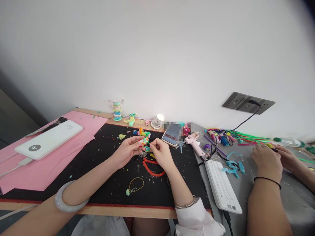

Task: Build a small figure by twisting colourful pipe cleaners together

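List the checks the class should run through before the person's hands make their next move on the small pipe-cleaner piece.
1. Left hand on the pipe-cleaner piece: ok.
2. Right hand pinching it too: ok.
3. Piece held clear of the black mat: cannot tell.
4. Red scissors lying beside the right hand, untouched: ok.
5. Glue gun apart from both hands: ok.
6. Co-worker's hands away on the grey surface: ok.

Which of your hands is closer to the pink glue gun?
The right hand. It sits just left of the pink glue gun, with a bit of black mat between them. The left hand is farther left, beyond the small colourful craft piece both hands pinch.
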Tool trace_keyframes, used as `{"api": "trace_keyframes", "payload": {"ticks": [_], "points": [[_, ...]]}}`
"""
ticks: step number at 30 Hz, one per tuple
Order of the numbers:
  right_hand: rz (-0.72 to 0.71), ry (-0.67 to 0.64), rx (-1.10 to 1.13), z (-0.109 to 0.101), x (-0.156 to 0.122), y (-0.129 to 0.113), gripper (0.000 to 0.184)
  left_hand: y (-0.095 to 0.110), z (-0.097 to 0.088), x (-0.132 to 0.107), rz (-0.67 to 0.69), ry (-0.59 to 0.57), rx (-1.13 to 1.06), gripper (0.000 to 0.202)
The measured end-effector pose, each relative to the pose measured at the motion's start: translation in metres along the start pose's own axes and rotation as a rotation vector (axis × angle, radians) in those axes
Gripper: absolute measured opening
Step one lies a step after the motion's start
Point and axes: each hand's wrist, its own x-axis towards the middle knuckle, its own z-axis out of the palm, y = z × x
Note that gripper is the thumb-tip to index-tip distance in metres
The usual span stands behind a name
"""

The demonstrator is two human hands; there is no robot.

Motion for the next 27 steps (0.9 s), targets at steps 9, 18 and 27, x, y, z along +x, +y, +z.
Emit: {"api": "trace_keyframes", "payload": {"ticks": [9, 18, 27], "points": [[-0.084, -0.051, -0.155, 0.003, -0.003, -0.002, 0.012, -0.001, 0.006, -0.003, 0.153, 0.033, 0.159, 0.031], [-0.174, 0.060, -0.232, 0.009, -0.006, -0.007, 0.015, -0.002, 0.011, -0.004, 0.273, 0.069, 0.397, 0.028], [-0.186, 0.033, -0.240, 0.007, -0.005, -0.003, 0.011, 0.002, 0.012, -0.005, 0.266, 0.054, 0.490, 0.026]]}}
